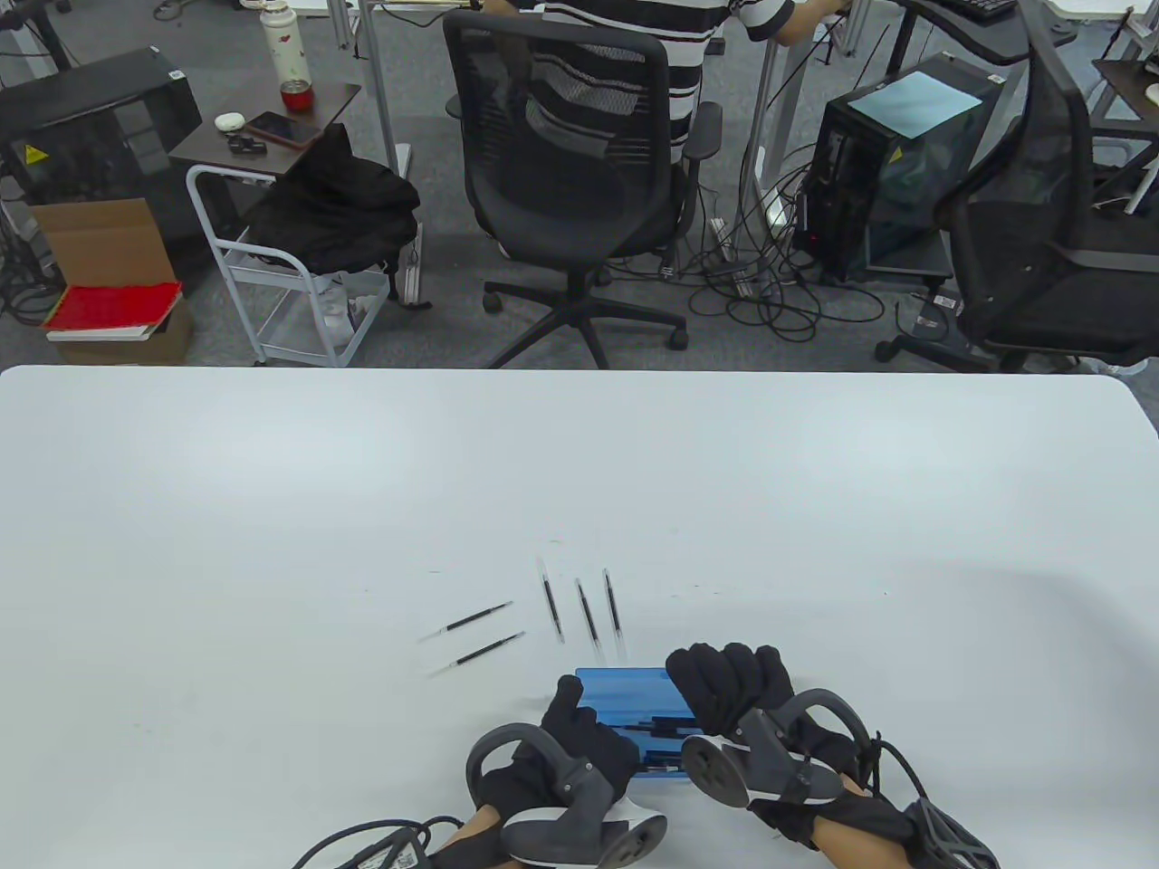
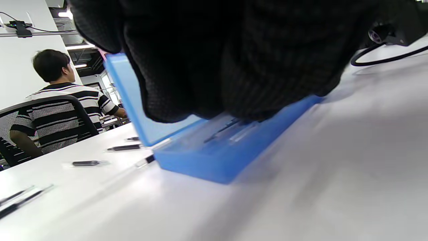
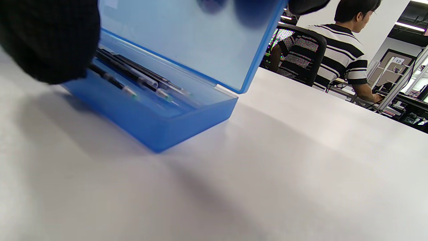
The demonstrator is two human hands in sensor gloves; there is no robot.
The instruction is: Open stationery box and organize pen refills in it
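A translucent blue stationery box [image 1: 625,701] lies near the table's front edge with its lid [image 3: 187,40] raised partway. A few dark pen refills [image 3: 133,78] lie inside the base [image 2: 214,160]. My left hand [image 1: 579,724] curls over the box's left end and holds the base down. My right hand [image 1: 729,683] grips the lid at its right end, with its fingers over the lid's edge. Several more refills lie loose on the table just beyond the box: three side by side [image 1: 588,614] and two slanted ones [image 1: 475,618] further left.
The white table [image 1: 272,507] stretches wide beyond the refills. Behind its far edge stand an office chair [image 1: 570,163] with a seated person in a striped shirt, a small cart [image 1: 299,262] and a computer tower [image 1: 896,172]. A cable [image 1: 362,837] trails from my left wrist.
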